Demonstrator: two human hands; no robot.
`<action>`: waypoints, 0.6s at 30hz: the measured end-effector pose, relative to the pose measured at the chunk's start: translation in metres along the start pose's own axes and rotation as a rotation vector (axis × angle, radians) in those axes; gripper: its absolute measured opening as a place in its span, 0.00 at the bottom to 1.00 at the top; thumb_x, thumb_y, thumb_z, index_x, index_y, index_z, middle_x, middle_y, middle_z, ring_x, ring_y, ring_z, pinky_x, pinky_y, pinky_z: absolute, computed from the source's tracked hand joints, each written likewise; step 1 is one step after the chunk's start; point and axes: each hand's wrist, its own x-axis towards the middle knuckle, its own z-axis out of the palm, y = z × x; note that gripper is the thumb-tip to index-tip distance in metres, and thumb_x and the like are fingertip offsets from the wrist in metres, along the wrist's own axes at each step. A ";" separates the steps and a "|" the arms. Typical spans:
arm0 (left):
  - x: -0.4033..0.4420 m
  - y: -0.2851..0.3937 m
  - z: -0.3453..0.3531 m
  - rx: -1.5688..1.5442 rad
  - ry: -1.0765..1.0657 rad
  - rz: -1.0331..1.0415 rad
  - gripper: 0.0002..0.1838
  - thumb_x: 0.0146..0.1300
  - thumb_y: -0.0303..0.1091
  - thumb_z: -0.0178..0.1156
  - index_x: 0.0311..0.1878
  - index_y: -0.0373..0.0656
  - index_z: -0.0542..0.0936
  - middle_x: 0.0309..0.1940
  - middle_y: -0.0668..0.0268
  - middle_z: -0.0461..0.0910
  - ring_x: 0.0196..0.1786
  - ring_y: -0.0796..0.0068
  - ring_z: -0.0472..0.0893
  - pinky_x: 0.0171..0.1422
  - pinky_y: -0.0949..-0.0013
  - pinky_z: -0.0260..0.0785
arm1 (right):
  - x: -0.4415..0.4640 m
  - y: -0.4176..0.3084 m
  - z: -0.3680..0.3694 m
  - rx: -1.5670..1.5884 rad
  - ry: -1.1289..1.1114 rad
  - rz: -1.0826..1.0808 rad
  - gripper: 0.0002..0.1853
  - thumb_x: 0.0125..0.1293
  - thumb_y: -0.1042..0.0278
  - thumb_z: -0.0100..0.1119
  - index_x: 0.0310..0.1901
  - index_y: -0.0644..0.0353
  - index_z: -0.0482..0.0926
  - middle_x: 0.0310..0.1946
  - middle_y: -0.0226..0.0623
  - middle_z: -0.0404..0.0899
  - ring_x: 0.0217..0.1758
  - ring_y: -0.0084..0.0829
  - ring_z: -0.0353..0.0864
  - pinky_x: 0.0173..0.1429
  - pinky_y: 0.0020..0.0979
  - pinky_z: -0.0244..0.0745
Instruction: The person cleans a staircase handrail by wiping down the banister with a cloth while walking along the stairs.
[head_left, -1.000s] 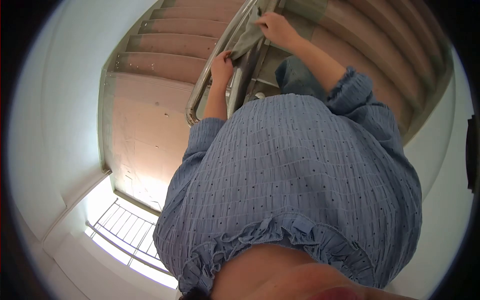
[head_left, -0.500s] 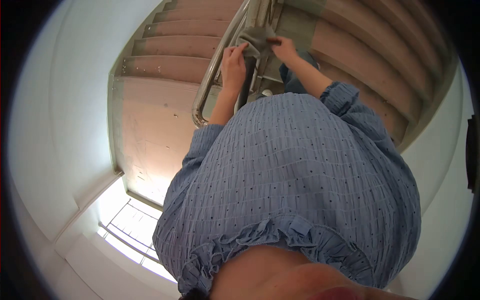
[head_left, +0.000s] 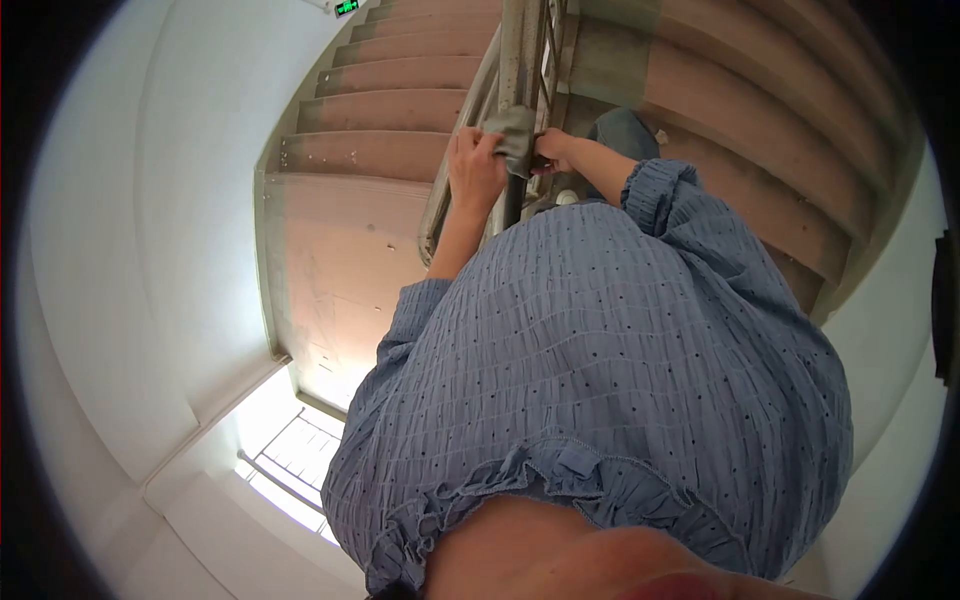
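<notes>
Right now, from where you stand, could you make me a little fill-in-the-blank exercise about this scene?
1. Between the left hand and the right hand is a grey-green piece of ____.
2. The railing divides ____ flights of stairs.
3. The lit sign at the top of the view glows ____.
4. Of red, yellow and blue, the top being worn is closest to ____.

Missing words: cloth; two; green; blue.

A grey cloth (head_left: 514, 142) covered part of the stair railing (head_left: 519, 62), while the right hand (head_left: 553, 149) beside it was too dark at the fingertips to make out. A blue blouse (head_left: 590, 350) hid most of a trouser leg (head_left: 630, 136), the top edge cropped the stairs (head_left: 405, 106), and a green sign (head_left: 346, 8) was too small to read.
</notes>
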 end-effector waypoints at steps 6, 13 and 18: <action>0.012 0.002 0.001 -0.032 0.042 0.031 0.18 0.51 0.19 0.60 0.47 0.41 0.82 0.51 0.57 0.80 0.55 0.53 0.79 0.61 0.55 0.72 | 0.008 -0.015 -0.003 0.149 -0.059 -0.247 0.12 0.70 0.74 0.55 0.52 0.61 0.81 0.42 0.37 0.84 0.40 0.34 0.85 0.43 0.38 0.83; 0.072 0.038 -0.035 -0.067 0.115 0.178 0.21 0.53 0.16 0.56 0.49 0.45 0.83 0.54 0.60 0.82 0.56 0.53 0.81 0.60 0.57 0.75 | -0.029 -0.112 -0.025 0.452 -0.062 -0.539 0.13 0.73 0.71 0.54 0.55 0.60 0.80 0.50 0.37 0.83 0.47 0.32 0.83 0.50 0.33 0.79; 0.053 0.053 -0.049 -0.044 0.086 0.109 0.15 0.57 0.19 0.57 0.46 0.44 0.84 0.54 0.61 0.82 0.56 0.56 0.81 0.58 0.59 0.76 | -0.036 -0.093 -0.009 0.416 -0.139 -0.429 0.14 0.74 0.64 0.52 0.57 0.53 0.80 0.50 0.31 0.83 0.47 0.30 0.84 0.50 0.35 0.79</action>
